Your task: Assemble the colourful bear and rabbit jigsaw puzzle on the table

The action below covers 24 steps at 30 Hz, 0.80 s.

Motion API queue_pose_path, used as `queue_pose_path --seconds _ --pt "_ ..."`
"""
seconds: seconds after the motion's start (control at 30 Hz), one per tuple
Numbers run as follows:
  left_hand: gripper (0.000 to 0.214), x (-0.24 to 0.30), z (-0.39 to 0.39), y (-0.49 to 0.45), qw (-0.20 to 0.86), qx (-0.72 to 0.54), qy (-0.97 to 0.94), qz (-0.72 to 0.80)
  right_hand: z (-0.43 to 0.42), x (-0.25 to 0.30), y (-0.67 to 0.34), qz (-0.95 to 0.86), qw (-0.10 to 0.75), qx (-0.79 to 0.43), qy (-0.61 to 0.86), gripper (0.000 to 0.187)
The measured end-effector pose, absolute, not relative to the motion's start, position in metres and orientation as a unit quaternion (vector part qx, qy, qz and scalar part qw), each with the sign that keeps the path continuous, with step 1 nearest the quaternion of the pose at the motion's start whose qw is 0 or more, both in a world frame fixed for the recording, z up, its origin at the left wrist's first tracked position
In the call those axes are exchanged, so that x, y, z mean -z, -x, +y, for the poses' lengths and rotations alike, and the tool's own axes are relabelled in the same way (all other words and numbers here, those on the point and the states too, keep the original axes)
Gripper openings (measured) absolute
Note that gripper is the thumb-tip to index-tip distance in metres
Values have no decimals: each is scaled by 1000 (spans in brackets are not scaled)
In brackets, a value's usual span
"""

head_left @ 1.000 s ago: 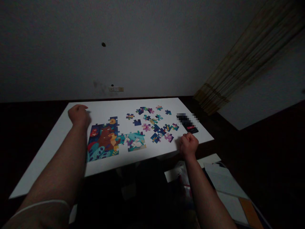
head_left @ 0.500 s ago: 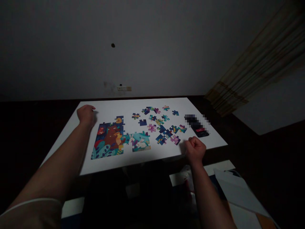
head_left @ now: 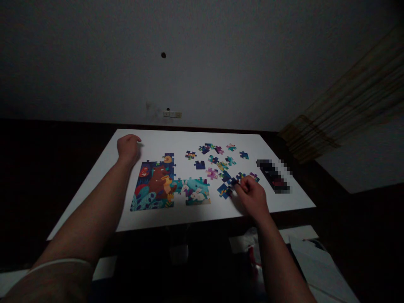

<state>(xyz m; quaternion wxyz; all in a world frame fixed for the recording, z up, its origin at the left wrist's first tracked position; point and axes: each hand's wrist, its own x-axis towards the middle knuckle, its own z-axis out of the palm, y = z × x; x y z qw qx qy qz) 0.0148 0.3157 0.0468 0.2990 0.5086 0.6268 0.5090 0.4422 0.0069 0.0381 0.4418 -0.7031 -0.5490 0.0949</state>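
Note:
My left hand (head_left: 128,149) rests as a loose fist on the far left of the white table, near the joined part of a jigsaw puzzle (head_left: 156,183) that shows a bear and rabbits. Nothing shows in its curled fingers. My right hand (head_left: 252,195) is over the loose pieces, its fingertips pinched at the edge of a dark blue puzzle piece (head_left: 233,182). Beside that lies another blue piece with yellow marks (head_left: 224,191). A pink piece (head_left: 211,173) and a plain dark blue piece (head_left: 199,165) lie farther left. My right hand hides part of the cluster.
More loose pieces (head_left: 230,160) are scattered toward the back of the white table (head_left: 176,221). A dark, pixelated object (head_left: 273,176) lies at the right. Below the table's front edge, pale flat sheets (head_left: 318,261) and a clear plastic bag (head_left: 251,240) are at the lower right.
My right hand has moved from the table's front edge up and left onto the loose pieces, its fist now a pinch. My left hand stays put; the whole view has shifted slightly.

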Motion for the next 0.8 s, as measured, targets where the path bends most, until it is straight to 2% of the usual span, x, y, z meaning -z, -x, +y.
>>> queue_pose_path --seconds 0.03,0.07,0.17,0.33,0.67,0.8 --pt "8 -46 316 -16 271 -512 -506 639 20 -45 -434 -593 402 -105 690 12" --pt "9 -45 316 -16 253 -512 -507 646 34 -51 -425 -637 366 -109 669 7" --pt "13 -42 318 -16 239 -504 -514 651 82 -60 -401 -737 269 -102 612 35" --pt "15 -35 322 -13 242 -500 -524 646 141 -51 -383 -784 156 -84 595 54" --pt "21 -32 321 -15 252 -494 -530 641 151 -47 -382 -766 174 -160 598 51" --pt "22 -31 319 -15 258 -495 -533 636 158 -61 -378 -756 203 -215 584 37"
